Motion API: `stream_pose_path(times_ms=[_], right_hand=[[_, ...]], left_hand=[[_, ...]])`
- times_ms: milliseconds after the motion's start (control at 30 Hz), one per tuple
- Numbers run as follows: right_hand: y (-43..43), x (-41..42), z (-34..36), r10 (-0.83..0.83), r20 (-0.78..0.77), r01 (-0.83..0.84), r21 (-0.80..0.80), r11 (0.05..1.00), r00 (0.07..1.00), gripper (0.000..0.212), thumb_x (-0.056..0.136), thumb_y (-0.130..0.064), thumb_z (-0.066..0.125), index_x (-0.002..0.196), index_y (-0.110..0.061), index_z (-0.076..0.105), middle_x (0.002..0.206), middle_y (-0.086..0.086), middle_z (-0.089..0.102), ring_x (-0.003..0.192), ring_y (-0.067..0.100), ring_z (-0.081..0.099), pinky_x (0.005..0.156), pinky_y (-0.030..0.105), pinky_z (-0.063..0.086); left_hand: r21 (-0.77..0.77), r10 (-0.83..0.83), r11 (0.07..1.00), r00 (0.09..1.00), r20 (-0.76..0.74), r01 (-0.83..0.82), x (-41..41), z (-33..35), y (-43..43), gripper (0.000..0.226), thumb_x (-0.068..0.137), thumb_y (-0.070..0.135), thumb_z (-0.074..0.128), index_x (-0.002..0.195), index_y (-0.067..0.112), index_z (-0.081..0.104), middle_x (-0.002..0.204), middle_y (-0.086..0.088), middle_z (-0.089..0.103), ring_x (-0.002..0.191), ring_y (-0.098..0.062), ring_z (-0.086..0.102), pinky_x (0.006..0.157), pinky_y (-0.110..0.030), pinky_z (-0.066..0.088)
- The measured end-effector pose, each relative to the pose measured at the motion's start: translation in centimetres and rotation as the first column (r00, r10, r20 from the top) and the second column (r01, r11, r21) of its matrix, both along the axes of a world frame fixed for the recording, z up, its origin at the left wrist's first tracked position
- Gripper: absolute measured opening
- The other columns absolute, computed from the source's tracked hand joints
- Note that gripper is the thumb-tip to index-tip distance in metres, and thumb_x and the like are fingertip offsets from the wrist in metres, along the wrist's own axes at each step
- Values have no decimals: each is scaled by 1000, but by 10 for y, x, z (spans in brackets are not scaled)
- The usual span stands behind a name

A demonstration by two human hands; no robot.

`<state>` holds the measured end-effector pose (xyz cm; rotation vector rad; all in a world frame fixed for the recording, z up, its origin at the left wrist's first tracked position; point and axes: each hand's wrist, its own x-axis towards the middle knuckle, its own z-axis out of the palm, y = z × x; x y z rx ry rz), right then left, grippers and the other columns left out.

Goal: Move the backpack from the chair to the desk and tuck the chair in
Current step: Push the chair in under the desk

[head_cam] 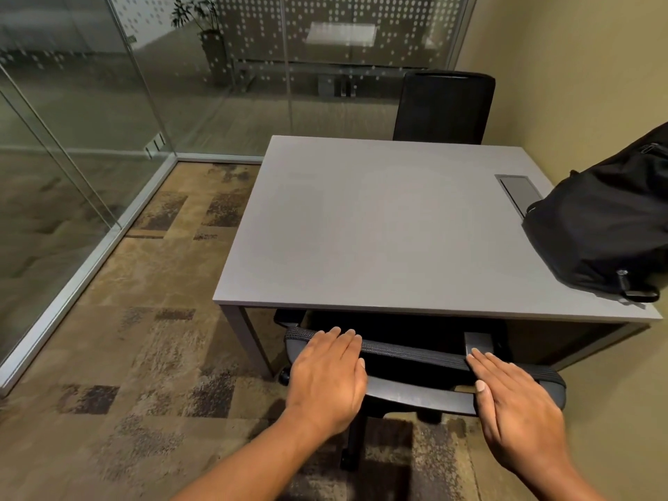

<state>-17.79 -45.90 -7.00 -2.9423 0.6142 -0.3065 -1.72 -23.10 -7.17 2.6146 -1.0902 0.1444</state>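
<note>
A black backpack [607,226] lies on the right end of the grey desk [361,226], leaning toward the wall. The black office chair [415,352] stands at the desk's near edge, its seat under the desktop and only the top of its backrest showing. My left hand [325,374] lies flat on the left part of the backrest's top, fingers stretched out. My right hand [517,403] rests flat on the right part of the backrest, fingers apart. Neither hand curls around anything.
A second black chair [444,106] stands behind the desk's far edge. A grey cable hatch [517,189] is set into the desktop by the backpack. Glass walls [108,103] enclose the left and back; a beige wall [578,85] runs along the right. Patterned carpet [144,320] lies to the left.
</note>
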Motion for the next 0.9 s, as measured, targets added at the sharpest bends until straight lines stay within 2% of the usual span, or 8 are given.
stream_pose_path(times_ms=[267,567,900], right_hand=[[-40,22,-1,73,-39,-73,-10,997,997,53,97,-38,25,129,-14,59,134,2,59,127,16,51,108,34,32],[-86,38,-2,157,-44,-158,-8,987,987,55,97,-37,22,127,-11,61,132,6,60,125,20,53,108,36,32],[-129,46,0,208,-18,-208,7,978,978,50,98,-34,28,129,-11,59,134,5,59,126,21,51,108,37,34]], left_hand=[[72,91,993,996,-15,-90,11,6,-33,47,98,35,29,130,20,60,133,4,62,130,-20,49,113,-44,31],[60,194,979,981,-11,-193,12,6,-73,48,97,34,28,127,23,62,131,6,63,128,-17,51,113,-38,25],[44,248,968,968,-39,-246,9,7,-110,46,97,31,29,129,22,61,134,4,61,130,-18,49,115,-40,27]])
